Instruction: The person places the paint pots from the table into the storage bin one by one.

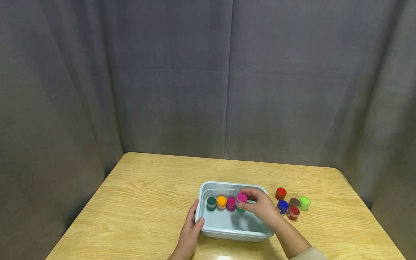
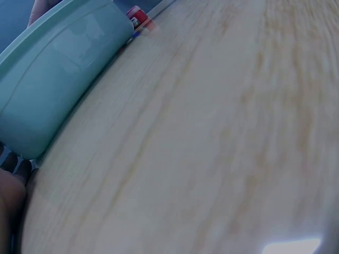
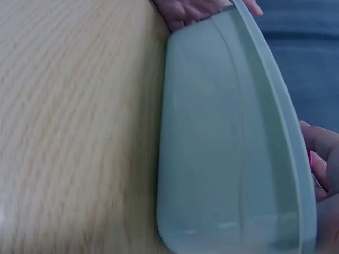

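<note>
A pale blue-green plastic tub stands on the wooden table. Inside it is a row of small paint jars: a dark green jar, an orange jar, a purple jar and a green jar. Over the green one, partly covering it, my right hand pinches a pink-lidded jar between thumb and fingers. My left hand holds the tub's left end, its thumb at the front corner of the rim. In the right wrist view, the tub wall hides most of the contents.
Right of the tub, a loose group of jars lies on the table: a red jar, a blue jar, a brown jar, a dark red jar and a lime green jar. A grey curtain hangs behind.
</note>
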Demonstrator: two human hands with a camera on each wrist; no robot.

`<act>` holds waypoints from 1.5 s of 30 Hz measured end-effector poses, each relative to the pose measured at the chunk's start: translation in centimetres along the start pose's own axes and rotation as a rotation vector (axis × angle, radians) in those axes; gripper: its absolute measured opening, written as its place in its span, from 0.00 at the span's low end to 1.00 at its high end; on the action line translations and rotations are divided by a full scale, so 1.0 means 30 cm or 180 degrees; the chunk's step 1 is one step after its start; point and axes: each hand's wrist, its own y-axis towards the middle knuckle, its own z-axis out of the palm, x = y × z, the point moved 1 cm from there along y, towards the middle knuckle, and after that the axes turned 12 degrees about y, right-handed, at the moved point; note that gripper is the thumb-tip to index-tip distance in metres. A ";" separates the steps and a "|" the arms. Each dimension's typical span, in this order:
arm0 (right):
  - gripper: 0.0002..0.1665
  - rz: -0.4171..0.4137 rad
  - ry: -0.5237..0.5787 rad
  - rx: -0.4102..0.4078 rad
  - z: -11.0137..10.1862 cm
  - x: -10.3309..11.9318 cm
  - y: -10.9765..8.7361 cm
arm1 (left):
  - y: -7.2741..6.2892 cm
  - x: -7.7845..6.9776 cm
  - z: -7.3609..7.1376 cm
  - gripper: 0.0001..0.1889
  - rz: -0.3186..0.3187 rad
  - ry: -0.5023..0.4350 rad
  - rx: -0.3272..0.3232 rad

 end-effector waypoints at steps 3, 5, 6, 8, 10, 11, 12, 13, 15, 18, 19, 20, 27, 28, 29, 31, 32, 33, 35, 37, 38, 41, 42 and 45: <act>0.28 -0.0050 -0.0003 0.0021 0.030 -0.006 0.011 | 0.000 0.001 -0.002 0.31 0.0023 -0.0036 -0.0005; 0.27 -0.0058 -0.0025 0.0032 0.050 -0.008 0.017 | 0.000 0.001 -0.002 0.31 0.0028 -0.0039 -0.0016; 0.27 -0.0064 -0.0028 0.0040 0.059 -0.008 0.019 | 0.000 0.001 -0.003 0.31 0.0026 -0.0033 -0.0021; 0.27 -0.0077 -0.0037 0.0094 0.075 -0.010 0.023 | 0.000 0.002 -0.002 0.31 0.0027 -0.0040 -0.0030; 0.27 -0.0148 -0.0036 0.0199 0.088 -0.011 0.027 | 0.001 0.003 -0.001 0.31 0.0034 -0.0032 -0.0035; 0.27 -0.0187 -0.0016 0.0257 0.095 -0.011 0.029 | 0.001 0.004 -0.001 0.31 0.0040 -0.0025 -0.0037; 0.27 -0.0220 0.0010 0.0317 0.102 -0.012 0.032 | 0.001 0.005 0.000 0.31 0.0040 -0.0030 -0.0041; 0.27 -0.0251 0.0042 0.0389 0.109 -0.013 0.035 | 0.001 0.005 0.001 0.31 0.0046 -0.0036 -0.0035; 0.27 -0.0310 0.0094 0.0502 0.126 -0.016 0.043 | 0.001 0.006 0.001 0.31 0.0055 -0.0031 -0.0025; 0.26 -0.0310 0.0190 0.0635 0.152 -0.022 0.055 | 0.002 0.007 0.001 0.31 0.0070 -0.0044 0.0002; 0.26 -0.0309 0.0209 0.0680 0.160 -0.024 0.058 | 0.002 0.008 0.001 0.31 0.0075 -0.0048 0.0013; 0.25 -0.0309 0.0204 0.0716 0.168 -0.026 0.062 | 0.002 0.009 0.000 0.31 0.0073 -0.0050 0.0026; 0.27 -0.0259 0.0023 0.0826 0.207 -0.027 0.073 | 0.003 0.010 -0.002 0.31 0.0073 -0.0053 0.0077; 0.27 -0.0244 -0.0006 0.0825 0.211 -0.026 0.074 | 0.003 0.009 -0.002 0.31 0.0087 -0.0055 0.0081; 0.27 -0.0235 -0.0039 0.0823 0.215 -0.025 0.075 | 0.003 0.010 -0.002 0.31 0.0100 -0.0051 0.0084; 0.27 -0.0216 -0.0075 0.0842 0.223 -0.022 0.077 | 0.003 0.010 -0.001 0.31 0.0131 -0.0056 0.0091; 0.27 -0.0199 -0.0077 0.0858 0.226 -0.020 0.077 | 0.002 0.009 -0.001 0.31 0.0140 -0.0057 0.0096; 0.27 -0.0185 -0.0085 0.0873 0.229 -0.018 0.078 | 0.001 0.010 0.000 0.31 0.0154 -0.0066 0.0106; 0.27 -0.0168 -0.0091 0.0918 0.236 -0.015 0.080 | 0.000 0.009 0.000 0.31 0.0176 -0.0087 0.0132; 0.27 -0.0163 -0.0096 0.0966 0.242 -0.012 0.081 | -0.001 0.009 0.000 0.31 0.0194 -0.0105 0.0159; 0.27 -0.0160 -0.0097 0.0982 0.245 -0.011 0.081 | -0.002 0.009 0.000 0.31 0.0200 -0.0106 0.0168; 0.27 -0.0160 -0.0095 0.1013 0.250 -0.010 0.083 | -0.003 0.007 -0.001 0.31 0.0206 -0.0093 0.0178; 0.27 -0.0167 -0.0095 0.1021 0.252 -0.009 0.084 | -0.003 0.007 -0.001 0.31 0.0207 -0.0085 0.0173; 0.27 -0.0165 -0.0075 0.1020 0.257 -0.006 0.086 | -0.002 0.005 -0.003 0.31 0.0198 -0.0077 0.0165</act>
